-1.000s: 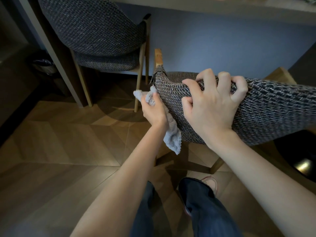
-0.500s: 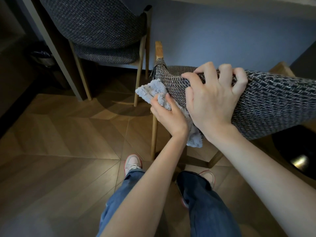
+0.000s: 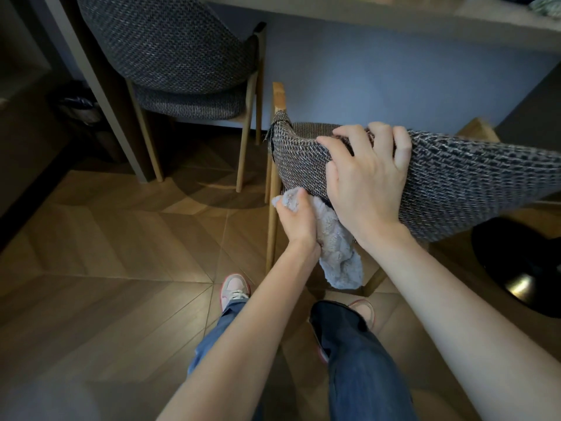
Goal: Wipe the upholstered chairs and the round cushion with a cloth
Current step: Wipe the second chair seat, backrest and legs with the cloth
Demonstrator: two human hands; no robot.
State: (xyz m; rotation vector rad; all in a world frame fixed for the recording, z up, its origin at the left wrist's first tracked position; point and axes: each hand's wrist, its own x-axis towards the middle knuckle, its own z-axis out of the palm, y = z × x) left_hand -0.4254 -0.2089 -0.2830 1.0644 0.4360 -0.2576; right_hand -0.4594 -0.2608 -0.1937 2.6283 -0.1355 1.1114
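The near chair's dark woven backrest (image 3: 461,180) curves across the right half of the view. My right hand (image 3: 367,183) grips its top edge, fingers curled over the rim. My left hand (image 3: 296,218) is shut on a light grey cloth (image 3: 340,256) pressed against the lower left part of the backrest's outer side; the cloth's loose end hangs down below the hand. A second chair (image 3: 170,53) with the same weave stands at the upper left, tucked under the table. No round cushion is in view.
A pale table edge (image 3: 394,19) runs along the top, with a table leg (image 3: 100,95) at the left. The near chair's wooden leg (image 3: 271,226) stands by my left hand. A dark round base (image 3: 522,268) lies on the wooden floor at right. My feet are below.
My left hand has slid the cloth down the backrest's outer side, from near the top left corner to its lower edge. My right hand keeps its grip on the top.
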